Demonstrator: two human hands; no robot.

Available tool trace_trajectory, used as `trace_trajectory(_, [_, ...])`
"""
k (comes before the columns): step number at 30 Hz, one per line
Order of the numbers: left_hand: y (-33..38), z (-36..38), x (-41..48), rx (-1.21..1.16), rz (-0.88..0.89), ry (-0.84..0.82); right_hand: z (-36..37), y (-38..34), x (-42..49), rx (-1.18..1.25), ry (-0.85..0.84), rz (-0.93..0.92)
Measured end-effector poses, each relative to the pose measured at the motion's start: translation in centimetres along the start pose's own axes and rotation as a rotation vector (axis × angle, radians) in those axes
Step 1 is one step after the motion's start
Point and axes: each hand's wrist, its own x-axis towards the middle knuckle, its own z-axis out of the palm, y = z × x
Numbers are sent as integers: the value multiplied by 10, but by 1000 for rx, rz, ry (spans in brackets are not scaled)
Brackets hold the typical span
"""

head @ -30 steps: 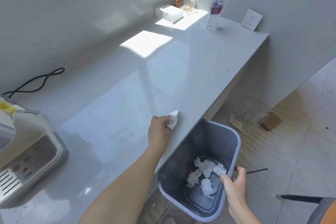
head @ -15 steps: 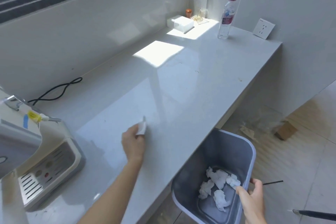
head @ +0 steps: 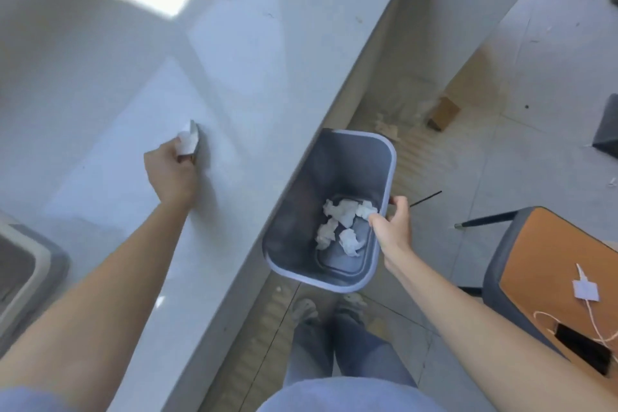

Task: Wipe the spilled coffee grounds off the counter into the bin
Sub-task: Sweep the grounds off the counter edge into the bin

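left hand grips a crumpled tissue against the table. right hand clasps the bin rim just off the table's front edge.

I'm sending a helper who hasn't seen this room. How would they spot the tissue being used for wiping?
Start at the long pale grey stone counter. On it rests the left hand, gripping a crumpled white paper tissue. The other white wads lie inside the grey plastic bin held by the right hand beside the counter edge.
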Motion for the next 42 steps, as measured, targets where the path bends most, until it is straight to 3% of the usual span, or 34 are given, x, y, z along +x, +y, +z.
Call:
trace_trajectory(6, [73, 48, -78, -133, 376, -271, 4, 1, 5, 20, 18, 0])
trace_trajectory(9, [90, 61, -98, -122, 447, -424, 5, -1, 7, 28, 15, 9])
trace_trajectory(12, [78, 45, -82, -126, 503, -380, 3, -4, 8, 15, 21, 10])
trace_trajectory(14, [56, 21, -45, -123, 437, -240, 1, -6, 11, 11, 31, 7])
trace_trajectory(17, [6, -18, 27, -45, 167, -1, 1, -8, 14, 22, 25, 4])
trace_trajectory(20, [-30, -37, 70, 95, -95, -4, 1, -7, 16, 50, 17, 11])
trace_trajectory(22, [-26, -27, 72, 111, -164, 9, 3, -7, 17, 67, 10, 17])
trace_trajectory(24, [-4, -6, 59, 63, -81, -1, 4, -7, 17, 78, 13, 22])
trace_trajectory(28, [37, 37, 11, -18, 253, -113, 5, -9, 17, 83, 26, 23])
trace_trajectory(32, [68, 64, -49, -96, 392, -235, 4, -11, 18, 81, 21, 24])
trace_trajectory(42, [94, 83, -133, -178, 442, -460, 2, -9, 18, 96, 12, 36])
